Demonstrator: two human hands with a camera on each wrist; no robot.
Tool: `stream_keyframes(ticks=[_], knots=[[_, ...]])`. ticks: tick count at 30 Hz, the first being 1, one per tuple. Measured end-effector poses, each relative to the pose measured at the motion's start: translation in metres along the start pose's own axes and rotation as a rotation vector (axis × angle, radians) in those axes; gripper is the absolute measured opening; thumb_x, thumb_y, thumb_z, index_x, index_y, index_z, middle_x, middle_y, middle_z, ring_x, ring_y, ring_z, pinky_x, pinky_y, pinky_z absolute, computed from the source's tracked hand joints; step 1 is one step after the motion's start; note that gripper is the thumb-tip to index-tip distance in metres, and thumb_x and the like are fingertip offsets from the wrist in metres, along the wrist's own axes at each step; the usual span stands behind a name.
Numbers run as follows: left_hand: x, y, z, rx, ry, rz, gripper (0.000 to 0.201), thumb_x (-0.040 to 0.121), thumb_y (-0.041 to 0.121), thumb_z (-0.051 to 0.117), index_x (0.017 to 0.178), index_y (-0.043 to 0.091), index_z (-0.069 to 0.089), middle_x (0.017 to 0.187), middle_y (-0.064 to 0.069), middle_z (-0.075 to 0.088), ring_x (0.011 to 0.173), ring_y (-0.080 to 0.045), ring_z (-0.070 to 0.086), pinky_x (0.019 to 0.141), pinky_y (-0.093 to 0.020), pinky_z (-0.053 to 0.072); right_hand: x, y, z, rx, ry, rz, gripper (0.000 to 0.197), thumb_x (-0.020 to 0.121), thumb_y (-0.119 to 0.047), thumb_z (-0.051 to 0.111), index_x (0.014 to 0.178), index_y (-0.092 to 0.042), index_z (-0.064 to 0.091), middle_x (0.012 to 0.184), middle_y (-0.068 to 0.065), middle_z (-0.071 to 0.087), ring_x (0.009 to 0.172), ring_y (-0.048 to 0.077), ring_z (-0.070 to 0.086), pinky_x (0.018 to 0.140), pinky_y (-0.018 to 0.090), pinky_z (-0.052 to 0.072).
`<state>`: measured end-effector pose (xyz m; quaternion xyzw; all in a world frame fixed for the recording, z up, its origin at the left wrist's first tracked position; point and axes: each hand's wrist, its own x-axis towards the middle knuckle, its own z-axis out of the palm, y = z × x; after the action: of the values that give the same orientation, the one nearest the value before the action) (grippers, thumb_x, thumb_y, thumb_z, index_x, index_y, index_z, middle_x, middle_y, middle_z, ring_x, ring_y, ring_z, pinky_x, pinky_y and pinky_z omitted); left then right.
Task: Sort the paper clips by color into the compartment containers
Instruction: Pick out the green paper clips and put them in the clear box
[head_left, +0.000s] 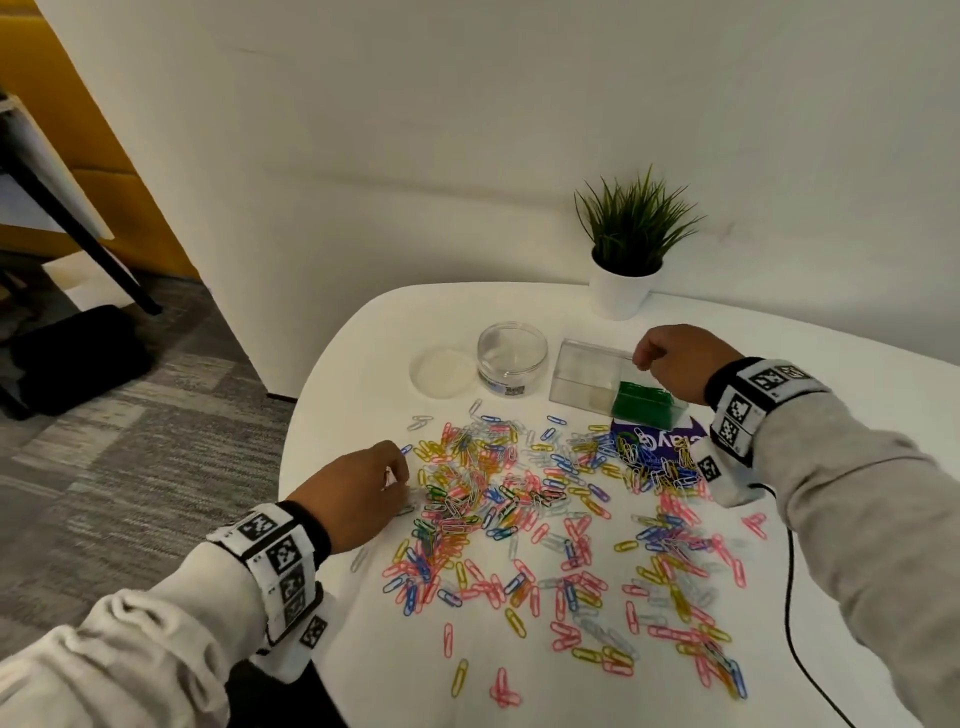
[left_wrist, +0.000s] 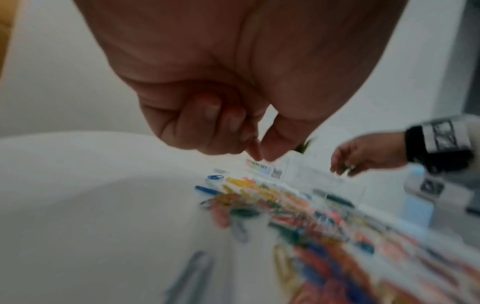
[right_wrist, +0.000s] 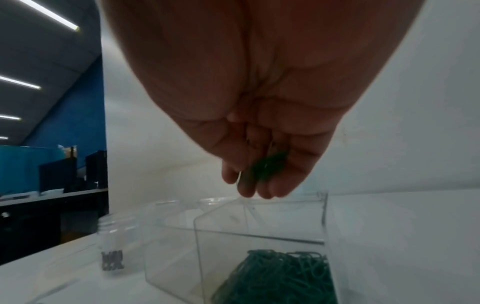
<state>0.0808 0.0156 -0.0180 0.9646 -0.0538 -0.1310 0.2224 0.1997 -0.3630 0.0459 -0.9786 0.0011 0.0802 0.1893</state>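
A spread of mixed-colour paper clips (head_left: 519, 493) covers the white table (head_left: 363, 364); in the left wrist view the paper clips (left_wrist: 285, 205) are blurred. A clear compartment container (head_left: 587, 374) stands behind them, and its right compartment holds green clips (head_left: 644, 402). My right hand (head_left: 644, 358) hovers over that container (right_wrist: 259, 226) with a few green clips (right_wrist: 267, 166) held in its curled fingers, above the green clips (right_wrist: 283, 275) inside. My left hand (head_left: 400, 475) is at the pile's left edge, fingers curled. The left hand's (left_wrist: 259, 157) thumb and forefinger tips meet, with no clip visible between them.
A round clear jar (head_left: 511, 356) and its lid (head_left: 441, 371) sit left of the container. A potted plant (head_left: 621, 291) stands at the back by the wall. A purple card (head_left: 654, 441) lies under some clips. A black cable (head_left: 789, 597) runs down the right side.
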Motion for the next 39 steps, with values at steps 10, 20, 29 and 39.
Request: stream_keyframes(ticks=[10, 20, 29, 39], knots=[[0.061, 0.107, -0.022, 0.134, -0.304, 0.250, 0.034, 0.100, 0.009, 0.039, 0.104, 0.024, 0.070, 0.100, 0.004, 0.063, 0.084, -0.013, 0.058, 0.072, -0.026, 0.042, -0.066, 0.114, -0.001, -0.333, -0.041, 0.417, 0.052, 0.087, -0.037, 0.056, 0.135, -0.022, 0.045, 0.138, 0.009, 0.042, 0.126, 0.034, 0.046, 0.102, 0.041, 0.042], [0.156, 0.245, 0.015, 0.188, -0.056, 0.491, 0.020, 0.099, 0.013, 0.048, 0.108, 0.018, 0.065, 0.117, -0.002, 0.066, 0.107, -0.020, 0.058, 0.091, -0.029, 0.047, -0.118, 0.168, 0.041, -0.239, -0.198, 0.543, 0.097, 0.082, -0.067, 0.058, 0.155, -0.022, 0.012, 0.160, 0.010, 0.013, 0.140, 0.042, 0.028, 0.113, 0.048, 0.033], [0.171, 0.284, 0.029, 0.386, -0.204, 0.497, 0.039, 0.103, 0.012, 0.041, 0.140, 0.017, 0.053, 0.147, -0.005, 0.048, 0.134, -0.022, 0.044, 0.111, -0.032, 0.034, -0.114, 0.176, 0.045, -0.246, -0.223, 0.554, 0.096, 0.085, -0.065, 0.054, 0.156, -0.021, 0.006, 0.162, 0.011, 0.006, 0.143, 0.046, 0.019, 0.115, 0.049, 0.027], [0.107, 0.183, -0.051, 0.557, -0.191, 0.523, 0.020, 0.100, 0.027, 0.046, 0.107, 0.024, 0.065, 0.101, 0.008, 0.061, 0.105, -0.020, 0.059, 0.084, -0.024, 0.037, -0.118, 0.167, 0.038, -0.213, -0.197, 0.568, 0.093, 0.084, -0.062, 0.059, 0.154, -0.020, 0.015, 0.158, 0.013, 0.017, 0.141, 0.042, 0.029, 0.115, 0.042, 0.029]])
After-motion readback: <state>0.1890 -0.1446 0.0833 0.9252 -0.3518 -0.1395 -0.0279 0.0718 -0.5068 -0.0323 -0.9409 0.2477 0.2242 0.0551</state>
